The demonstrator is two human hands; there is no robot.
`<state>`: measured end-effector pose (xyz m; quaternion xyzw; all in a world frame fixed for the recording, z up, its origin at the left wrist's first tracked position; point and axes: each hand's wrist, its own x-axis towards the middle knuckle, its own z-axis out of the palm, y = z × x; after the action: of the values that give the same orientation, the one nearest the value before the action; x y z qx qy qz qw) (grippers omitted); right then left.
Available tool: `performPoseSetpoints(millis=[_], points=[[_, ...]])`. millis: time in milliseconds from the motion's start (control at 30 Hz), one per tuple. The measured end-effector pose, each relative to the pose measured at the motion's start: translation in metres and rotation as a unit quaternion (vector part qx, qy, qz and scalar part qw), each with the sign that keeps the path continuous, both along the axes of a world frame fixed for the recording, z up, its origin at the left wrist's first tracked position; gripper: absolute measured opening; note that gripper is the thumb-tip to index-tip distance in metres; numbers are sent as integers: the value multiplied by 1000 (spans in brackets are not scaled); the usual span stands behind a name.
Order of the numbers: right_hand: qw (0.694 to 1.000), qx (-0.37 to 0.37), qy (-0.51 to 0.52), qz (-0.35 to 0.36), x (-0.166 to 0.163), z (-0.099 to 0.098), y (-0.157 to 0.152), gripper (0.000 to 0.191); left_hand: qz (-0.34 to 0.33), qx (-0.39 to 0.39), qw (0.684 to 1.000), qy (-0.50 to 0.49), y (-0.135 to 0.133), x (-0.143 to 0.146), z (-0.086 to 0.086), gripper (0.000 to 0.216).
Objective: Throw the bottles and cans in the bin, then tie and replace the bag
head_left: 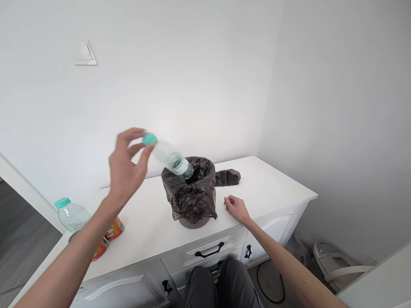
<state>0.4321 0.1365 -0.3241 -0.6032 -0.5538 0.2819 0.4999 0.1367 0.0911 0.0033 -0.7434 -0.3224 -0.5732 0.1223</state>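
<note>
Grey-trousered knees (203,288) nearest, under the worktop (268,186); a black drawer handle (209,254) sits on the cabinet face just below the front edge. Hands observed: two.

Right hand (236,208): resting at the worktop's front edge, right of the bin; fingers curled inward in a loose fist.

Toward the left end, near the front edge: lower can (101,251), orange, partly hidden by the left forearm; upper can (116,229), also orange-labelled, just behind it. Standing bottle (74,216), clear with teal cap, near the left edge, its lower part covered by the forearm.

Bin (194,223): mid-worktop, near the front edge, lined with a dark bag (193,202) folded over the rim.

Left hand (128,165): raised above the worktop, left of the bin, grasping the held bottle (166,155) by its teal cap between thumb and fingers. Bottle tilts, base down and right, at the bag's mouth; contact with the rim cannot be told.

Dark bundle (228,177): lying right of the bin, toward the back edge. Farthest: white wall, with light switch (86,55) upper left.
</note>
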Motion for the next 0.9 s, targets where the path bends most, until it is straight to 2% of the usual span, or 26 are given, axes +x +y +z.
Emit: performPoseSetpoints(millis=[67,167,267,400,600,767,900], points=[[1000,-1,-1,0,0,-1,1,39,-24,-71,996,41,12,5,-12,32],[1000,-3,-3,1,0,0,1,38,-45,-174,975,131,30,6,-27,37],[1000,-5,-5,1,-1,2,1,37,-50,-228,947,222,40,3,-33,44],[1000,-7,-8,2,-1,3,1,37,-41,-259,914,309,48,0,-29,47],[1000,-6,-9,-1,-1,3,0,38,-50,-290,873,388,63,8,-23,45],[1000,-7,-7,0,-1,3,0,39,-11,-278,851,445,75,20,-33,44],[1000,-10,-8,-1,-1,5,-1,38,-4,-311,841,442,86,19,-40,53]])
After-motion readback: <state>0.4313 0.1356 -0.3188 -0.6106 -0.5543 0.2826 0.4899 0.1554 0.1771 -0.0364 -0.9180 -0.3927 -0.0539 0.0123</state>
